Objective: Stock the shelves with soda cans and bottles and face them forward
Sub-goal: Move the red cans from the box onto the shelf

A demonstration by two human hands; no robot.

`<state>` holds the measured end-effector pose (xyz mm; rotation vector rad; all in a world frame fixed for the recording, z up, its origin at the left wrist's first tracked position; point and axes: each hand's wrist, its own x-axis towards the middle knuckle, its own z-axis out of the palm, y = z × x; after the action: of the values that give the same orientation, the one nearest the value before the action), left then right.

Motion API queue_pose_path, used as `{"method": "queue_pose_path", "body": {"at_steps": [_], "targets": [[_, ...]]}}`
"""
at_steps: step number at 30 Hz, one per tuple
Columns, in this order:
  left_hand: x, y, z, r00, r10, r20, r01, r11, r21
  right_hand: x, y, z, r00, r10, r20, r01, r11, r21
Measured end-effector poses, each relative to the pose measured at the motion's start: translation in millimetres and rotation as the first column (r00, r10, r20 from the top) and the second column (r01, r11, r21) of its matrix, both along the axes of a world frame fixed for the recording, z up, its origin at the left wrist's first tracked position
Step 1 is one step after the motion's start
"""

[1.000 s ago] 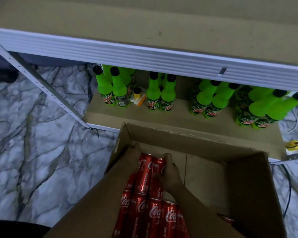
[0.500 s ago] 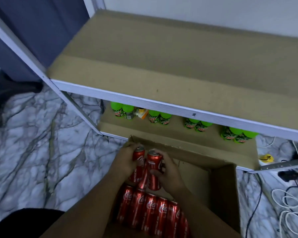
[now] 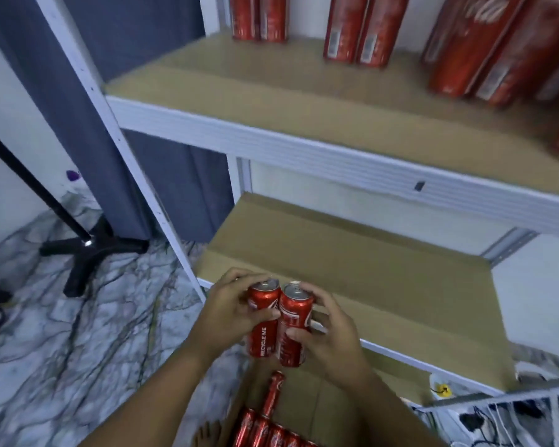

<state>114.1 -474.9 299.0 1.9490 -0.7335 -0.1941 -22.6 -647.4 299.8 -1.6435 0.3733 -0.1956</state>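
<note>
Box (image 3: 320, 411): brown cardboard, open, nearest at the bottom edge; slim red cans (image 3: 265, 430) lie in a row inside, glossy metal with white script.
Floor (image 3: 62, 333): white marble pattern with dark veins; bare toes (image 3: 207, 430) show beside the box.
Left hand (image 3: 226, 314): grip closed round the left can (image 3: 263, 321), thumb across its front.
Right hand (image 3: 329, 340): grip closed round the right can (image 3: 292, 327), thumb on its lower half.
2 held cans: tall, slim, red aluminium, silver tops with pull tabs, upright and touching side by side, above the box, just before the middle shelf (image 3: 368, 269); the left reads "RECYCLE ME".
Middle shelf: flat tan board, white ribbed metal edge.
Upper shelf (image 3: 271, 91): same board; 3 pairs of red cans (image 3: 355, 30) stand on it, blurred.
Stand (image 3: 88, 246): black, far left.
Curtain (image 3: 136, 75): grey-blue cloth.
</note>
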Motion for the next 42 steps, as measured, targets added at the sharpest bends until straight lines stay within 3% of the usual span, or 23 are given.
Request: {"method": "queue_pose_path", "body": {"at_steps": [7,12,17,23,31,42], "targets": [[0,2,175,0.991,0.064,0.120,-0.041,0.982,-0.182,3,-5,173,0.983,0.068,0.170,-0.063,0.997,-0.037],[9,0,271,0.960,0.106,0.260,-0.042,0.970,-0.241,23,-6,252,0.951,0.040,0.307,-0.007,0.994,-0.108],[29,-3,327,0.944,0.113,0.310,-0.016,0.954,-0.301,49,-13,309,0.913,0.104,0.394,-0.018,0.976,-0.216],[68,-11,350,0.948,0.163,0.274,-0.060,0.935,-0.348,93,-19,335,0.892,0.180,0.414,-0.087,0.968,-0.235],[123,-22,335,0.931,0.198,0.306,-0.088,0.938,-0.336,155,-33,324,0.902,0.174,0.396,-0.078,0.966,-0.248],[203,-55,324,0.911,0.232,0.341,-0.137,0.950,-0.280,240,-55,302,0.906,0.112,0.409,0.031,0.944,-0.328]]}}
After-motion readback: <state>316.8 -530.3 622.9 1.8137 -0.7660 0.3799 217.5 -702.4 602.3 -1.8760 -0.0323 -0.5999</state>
